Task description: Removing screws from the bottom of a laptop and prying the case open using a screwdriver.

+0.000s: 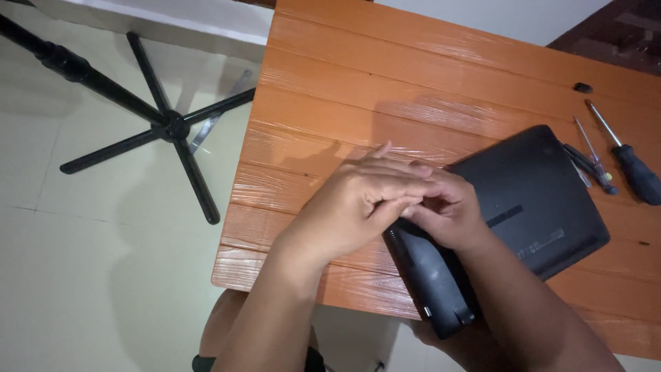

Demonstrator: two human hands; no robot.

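A black laptop point(530, 189) lies upside down on the orange wooden table point(385, 89), its near corner hanging over the table's front edge. My left hand point(358, 207) and my right hand point(451, 210) meet over the laptop's left edge, fingers curled and touching each other and the casing. What the fingertips pinch is hidden. The long black battery section point(430, 275) runs toward me below the hands.
Two screwdrivers point(630, 162) point(592, 155) and a dark slim tool lie on the table to the right of the laptop. A small black piece point(582, 87) sits near the far right. A black star-shaped stand base point(169, 127) is on the pale floor to the left.
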